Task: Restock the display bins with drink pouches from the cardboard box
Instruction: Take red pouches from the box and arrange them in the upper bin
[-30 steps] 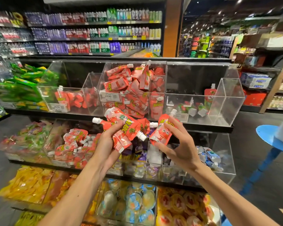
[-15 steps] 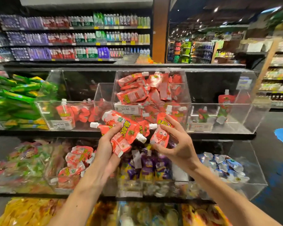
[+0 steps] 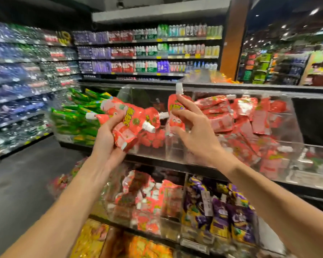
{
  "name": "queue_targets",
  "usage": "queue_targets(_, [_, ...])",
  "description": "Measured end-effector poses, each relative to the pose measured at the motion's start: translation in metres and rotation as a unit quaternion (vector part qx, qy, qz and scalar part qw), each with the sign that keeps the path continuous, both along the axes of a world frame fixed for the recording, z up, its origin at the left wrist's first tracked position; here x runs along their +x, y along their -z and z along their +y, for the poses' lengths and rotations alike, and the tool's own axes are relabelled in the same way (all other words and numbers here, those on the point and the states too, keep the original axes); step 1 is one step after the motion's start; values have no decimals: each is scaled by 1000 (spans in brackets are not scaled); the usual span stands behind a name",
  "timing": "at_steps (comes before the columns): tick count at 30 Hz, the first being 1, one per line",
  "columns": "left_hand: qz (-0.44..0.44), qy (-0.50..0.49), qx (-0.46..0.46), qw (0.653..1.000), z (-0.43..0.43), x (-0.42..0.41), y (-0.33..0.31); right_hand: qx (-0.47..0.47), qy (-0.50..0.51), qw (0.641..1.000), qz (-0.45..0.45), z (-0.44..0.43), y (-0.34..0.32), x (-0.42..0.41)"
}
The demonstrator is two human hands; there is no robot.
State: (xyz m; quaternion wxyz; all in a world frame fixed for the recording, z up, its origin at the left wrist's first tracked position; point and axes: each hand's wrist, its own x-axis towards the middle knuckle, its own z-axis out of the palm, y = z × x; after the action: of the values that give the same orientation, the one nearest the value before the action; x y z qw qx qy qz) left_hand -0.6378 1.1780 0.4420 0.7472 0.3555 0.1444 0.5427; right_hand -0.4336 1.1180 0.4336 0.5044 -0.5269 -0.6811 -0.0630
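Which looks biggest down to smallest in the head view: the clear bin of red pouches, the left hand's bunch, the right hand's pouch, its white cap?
Clear plastic bin of red pouches
Red pouch bunch in the left hand
Single red pouch in the right hand
Its white cap

Left clear bin (image 3: 147,152) open-topped, room above low pile (image 3: 152,140), right bin (image 3: 209,157) packed w/ red pouches (image 3: 250,118)

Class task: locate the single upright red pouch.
Head view, centre: the right hand pinches the pouch, just right of the left hand's bundle, before the upper bin.
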Motion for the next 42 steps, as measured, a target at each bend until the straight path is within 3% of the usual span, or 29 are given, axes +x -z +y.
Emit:
queue_targets(7, [50,-29,24,998,56,-28,-26,-23,-14,1000,-4,55,-34,-34])
queue_targets(10, [92,-27,27,995,86,-32,-30,-28,28,999,-3,82,-38,-53])
queue_targets(14, [142,-18,36,989,127,-40,-29,-10,74,995,60,122,-39,-66])
queue_targets(17, [166,-18,58,984,155,-47,-30,-88,132,982,105,151,-34,-65])
queue_targets(23, [216,-3,74,973,201,-57,-27,-229,236,937,113,178,-19,-58])
queue_targets(26, [206,2,68,976,211,-61,-28,-346,255,903,16,185,-17,-55])
queue_targets(29, [208,0,69,976,213,-66,-29,-470,227,846,-109,189,-21,-57])
queue_targets(34, [226,-2,85,970,208,-76,-27,-601,160,774,-115,206,-37,-70])
queue_targets(39, [238,-17,83,968,203,-85,-27,-617,128,764,-140,223,-34,-75])
queue_targets(42, [246,-26,82,965,200,-88,-25,-599,99,786,-117,229,-40,-78])
